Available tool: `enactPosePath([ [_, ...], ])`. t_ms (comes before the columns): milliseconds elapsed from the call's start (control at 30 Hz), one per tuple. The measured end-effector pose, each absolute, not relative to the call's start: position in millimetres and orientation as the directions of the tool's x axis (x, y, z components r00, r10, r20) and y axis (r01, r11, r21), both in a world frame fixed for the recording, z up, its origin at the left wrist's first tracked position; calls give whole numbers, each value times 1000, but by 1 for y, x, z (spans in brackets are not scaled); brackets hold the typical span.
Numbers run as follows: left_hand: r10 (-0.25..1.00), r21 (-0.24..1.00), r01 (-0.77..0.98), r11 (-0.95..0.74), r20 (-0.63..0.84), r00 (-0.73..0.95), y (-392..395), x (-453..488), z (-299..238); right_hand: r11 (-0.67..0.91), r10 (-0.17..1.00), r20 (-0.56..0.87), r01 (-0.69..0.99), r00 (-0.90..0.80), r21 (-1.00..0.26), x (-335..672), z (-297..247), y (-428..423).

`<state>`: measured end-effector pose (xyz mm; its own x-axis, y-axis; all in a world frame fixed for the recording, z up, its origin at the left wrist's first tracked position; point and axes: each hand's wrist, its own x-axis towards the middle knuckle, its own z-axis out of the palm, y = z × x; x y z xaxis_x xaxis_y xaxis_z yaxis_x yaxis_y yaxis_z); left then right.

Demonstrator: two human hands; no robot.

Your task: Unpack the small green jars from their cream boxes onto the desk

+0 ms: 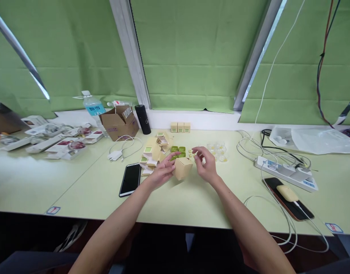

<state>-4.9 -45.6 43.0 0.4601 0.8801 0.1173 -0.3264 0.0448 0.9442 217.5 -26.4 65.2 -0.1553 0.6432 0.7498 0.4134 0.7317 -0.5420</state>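
Note:
My left hand (162, 171) holds a small beige cardboard box (182, 169), its thumb and fingers on the box's left side. The box is tilted above the table. My right hand (205, 163) hovers just right of the box, fingers bent and thumb a little apart, with nothing visible in it. Behind the hands stand several small green containers (181, 149), partly covered by my left fingers. Tiny yellow-green pieces (190, 151) lie beside them, and clear round cups (220, 148) sit to the right. Partly folded beige cartons (151, 150) with green labels are heaped left of the green containers.
Three small finished-looking boxes (180, 127) line the back edge. A white-framed phone (130, 179), a charger (115, 155), a brown carton (119, 123) and a black flask (143, 119) are on the left. Rightward lie a power strip (285, 173), cables and another phone (301, 209).

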Motion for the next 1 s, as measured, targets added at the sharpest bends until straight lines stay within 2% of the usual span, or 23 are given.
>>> enactPosePath([
  [133, 863, 948, -312, 58, 109, 492, -48, -4, 41, 779, 606, 741, 403, -288, -480, 220, 59, -38],
  [300, 876, 936, -338, 95, 83, 475, -47, -4, 38, 727, 680, 554, 348, -480, -591, 224, 63, -46],
  [433, 910, 960, -280, 18, 100, 402, -44, -4, 34, 671, 736, 489, 405, -468, -621, 215, 68, -47],
  [533, 934, 966, -96, -240, 257, 247, -44, -3, 32, 589, 808, 454, 537, -375, -604, 205, 73, -46],
  [600, 896, 899, 115, -423, 397, 199, -47, 0, 31, 500, 860, 434, 614, -269, -611, 199, 73, -46],
  [667, 853, 788, 328, -522, 479, 208, -52, 5, 29, 431, 886, 430, 650, -174, -626, 193, 69, -45],
  [733, 839, 684, 498, -533, 502, 209, -57, 13, 26, 412, 885, 451, 651, -118, -637, 187, 60, -45],
  [800, 836, 623, 592, -511, 520, 175, -60, 21, 22, 436, 867, 488, 628, -100, -645, 183, 51, -47],
  [1000, 782, 580, 617, -532, 615, 96, -58, 25, 17, 549, 824, 545, 450, -154, -704, 188, 44, -55],
])
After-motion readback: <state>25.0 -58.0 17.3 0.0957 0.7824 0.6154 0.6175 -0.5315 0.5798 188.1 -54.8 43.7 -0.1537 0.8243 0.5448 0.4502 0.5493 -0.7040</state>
